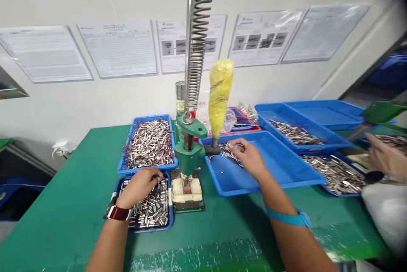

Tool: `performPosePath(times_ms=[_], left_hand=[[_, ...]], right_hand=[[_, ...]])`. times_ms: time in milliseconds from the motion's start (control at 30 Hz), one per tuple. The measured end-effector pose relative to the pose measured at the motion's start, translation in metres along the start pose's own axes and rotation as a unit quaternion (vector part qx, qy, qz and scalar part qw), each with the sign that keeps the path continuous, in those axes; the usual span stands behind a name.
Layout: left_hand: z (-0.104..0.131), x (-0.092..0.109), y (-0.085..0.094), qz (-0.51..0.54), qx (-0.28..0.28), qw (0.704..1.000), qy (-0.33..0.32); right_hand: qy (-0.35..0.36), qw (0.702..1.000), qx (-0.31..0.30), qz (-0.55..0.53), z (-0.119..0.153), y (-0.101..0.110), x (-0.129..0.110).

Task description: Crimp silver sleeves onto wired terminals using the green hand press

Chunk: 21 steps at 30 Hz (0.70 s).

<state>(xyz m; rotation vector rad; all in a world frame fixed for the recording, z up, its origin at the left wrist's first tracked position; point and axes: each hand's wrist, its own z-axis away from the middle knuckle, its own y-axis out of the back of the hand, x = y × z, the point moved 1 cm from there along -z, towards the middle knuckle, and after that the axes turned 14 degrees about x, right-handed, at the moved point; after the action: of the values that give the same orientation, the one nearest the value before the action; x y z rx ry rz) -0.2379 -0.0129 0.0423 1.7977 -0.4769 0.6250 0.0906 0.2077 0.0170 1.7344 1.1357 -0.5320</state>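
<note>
My left hand (141,186), with its fingers curled together, is over a small blue tray (170,217) of short metal cylinders (151,209); what its fingertips hold is hidden. My right hand (248,156) reaches into a wide blue tray (273,157), its fingers pinched at a small pile of thin metal pieces (231,155); I cannot make out what is between them. Between my hands stands a green hand press (187,149) with a yellow-wrapped lever handle (220,93) and a pale block (187,189) at its base.
A blue tray full of thin parts (149,142) lies behind my left hand. More blue trays of metal parts (337,173) stand at the right, where another person's hand (386,155) shows. A tall spring (200,21) rises above the press. A red tray (256,128) lies behind.
</note>
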Motion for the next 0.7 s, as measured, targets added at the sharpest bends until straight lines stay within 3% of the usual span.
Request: performPosePath(times_ms=[67, 133, 267, 367, 467, 533, 700], left_hand=[[0.002, 0.001, -0.009, -0.057, -0.002, 0.998, -0.001], [0.004, 0.000, -0.019, -0.117, -0.006, 0.993, 0.003], [0.006, 0.000, -0.029, -0.174, -0.018, 0.985, -0.003], [0.005, 0.004, -0.024, -0.144, -0.024, 0.989, -0.020], [0.004, 0.012, -0.012, -0.006, -0.013, 0.999, -0.030], [0.004, 0.016, -0.007, 0.131, 0.003, 0.991, 0.004], [0.004, 0.026, -0.015, 0.416, 0.046, 0.902, 0.104]], right_hand=[[-0.065, 0.987, 0.047, -0.140, 0.003, 0.003, -0.007], [-0.109, 0.967, 0.052, -0.226, 0.007, 0.004, -0.015], [-0.142, 0.955, 0.055, -0.255, 0.021, 0.006, -0.036], [-0.150, 0.950, 0.033, -0.273, 0.048, 0.000, -0.056], [-0.142, 0.943, -0.020, -0.301, 0.089, -0.018, -0.077], [-0.131, 0.942, -0.060, -0.302, 0.115, -0.035, -0.090], [-0.089, 0.961, -0.133, -0.226, 0.144, -0.066, -0.113]])
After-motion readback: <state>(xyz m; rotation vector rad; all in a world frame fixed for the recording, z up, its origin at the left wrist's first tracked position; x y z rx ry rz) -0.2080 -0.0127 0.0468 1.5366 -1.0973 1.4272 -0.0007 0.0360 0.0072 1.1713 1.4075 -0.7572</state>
